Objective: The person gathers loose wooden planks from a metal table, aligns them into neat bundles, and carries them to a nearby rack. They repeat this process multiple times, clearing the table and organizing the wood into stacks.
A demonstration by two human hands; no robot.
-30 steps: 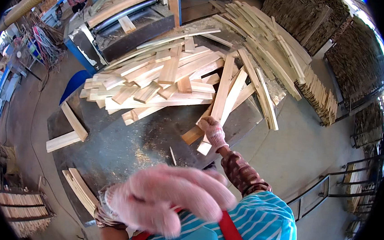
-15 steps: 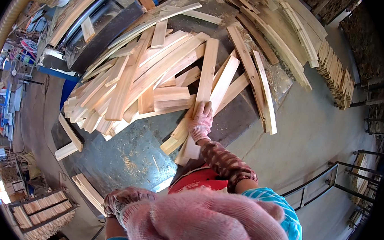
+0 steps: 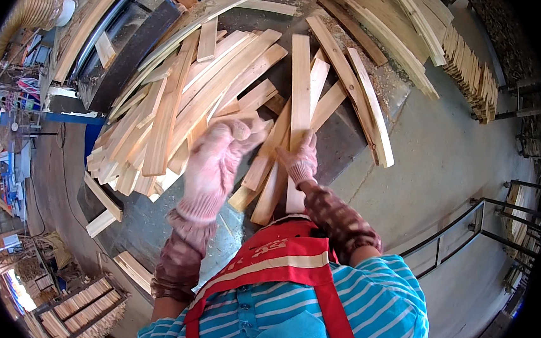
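Note:
My right hand (image 3: 301, 160), in a pink knit glove, grips a long pale wooden board (image 3: 300, 89) near its close end, thumb on its left side. Beneath and beside it, other boards (image 3: 265, 159) cross at angles. My left hand (image 3: 212, 164), gloved the same way and slightly blurred, hangs in the air over the near side of the plank pile (image 3: 186, 108). Its fingers are apart and partly bent, with nothing seen in them. Part of the pile is hidden behind that hand.
The boards lie on a dark metal tabletop (image 3: 142, 219) with sawdust. More long planks (image 3: 383, 35) lie at the far right, beside a row of stacked strips (image 3: 468, 73). A metal rail (image 3: 442, 243) stands to the right. A ribbed hose (image 3: 25, 13) hangs at the far left.
My left hand has dropped from close before the camera to over the pile, uncovering the red apron. My right hand stays on the board, a little further right in view.

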